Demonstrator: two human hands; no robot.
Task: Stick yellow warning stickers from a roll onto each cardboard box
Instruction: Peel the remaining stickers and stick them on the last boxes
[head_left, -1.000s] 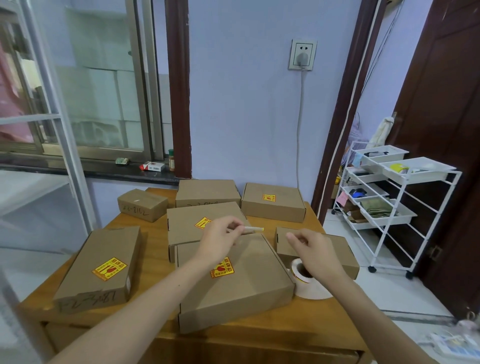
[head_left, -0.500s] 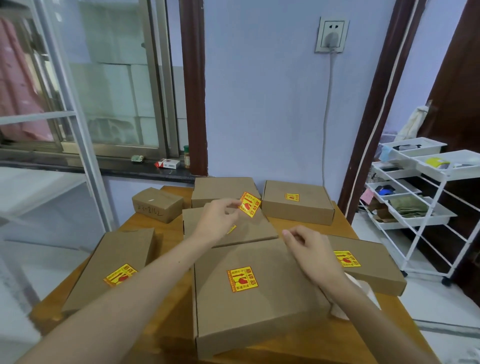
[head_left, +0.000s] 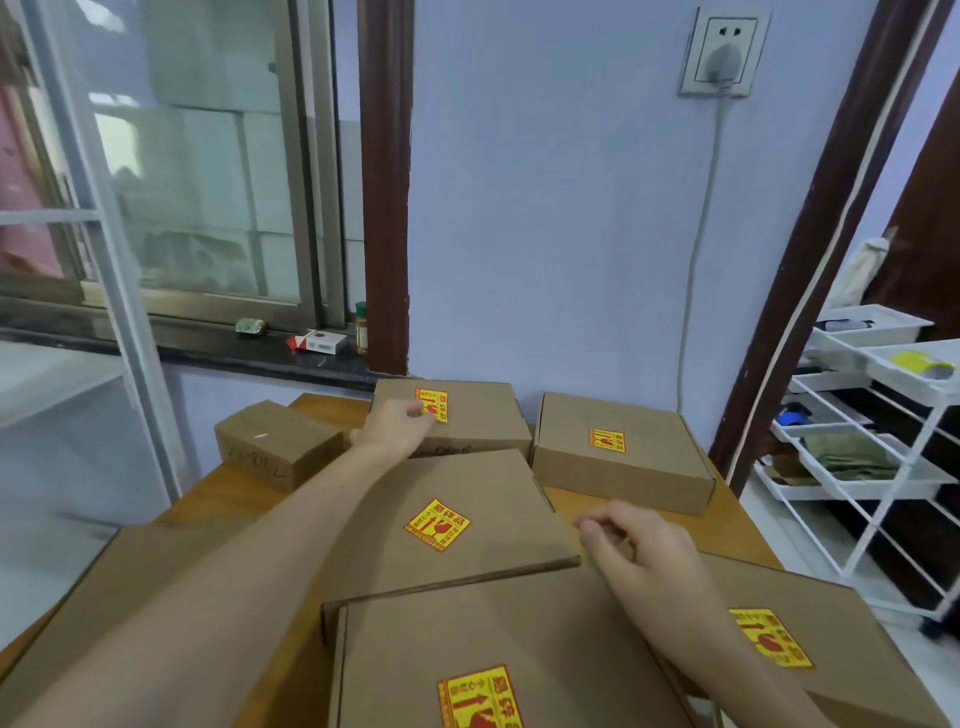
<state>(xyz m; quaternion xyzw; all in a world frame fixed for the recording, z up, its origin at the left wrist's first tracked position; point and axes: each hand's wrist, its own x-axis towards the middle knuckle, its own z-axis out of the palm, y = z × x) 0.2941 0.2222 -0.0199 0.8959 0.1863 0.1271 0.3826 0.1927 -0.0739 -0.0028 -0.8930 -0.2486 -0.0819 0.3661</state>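
Several brown cardboard boxes lie on a wooden table (head_left: 582, 500). My left hand (head_left: 393, 425) reaches to the far centre box (head_left: 480, 421) and pinches the left edge of a yellow warning sticker (head_left: 436, 404) that lies on its lid. My right hand (head_left: 636, 553) hovers over the seam between the middle box (head_left: 483, 493) and the near box (head_left: 545, 639), fingers loosely curled and holding nothing. Stickers show on the middle, near, far right (head_left: 623, 467) and right (head_left: 841, 644) boxes. The sticker roll is out of view.
A small unlabelled box (head_left: 275, 449) stands at the table's far left corner, and a long box (head_left: 130, 577) lies at the left. A white wire rack (head_left: 883, 467) stands on the right. A window sill (head_left: 208, 348) with small items runs behind.
My left hand carried the sticker forward from mid-air down onto the far centre box's lid. My right hand stayed over the boxes. The view moved closer to the table.
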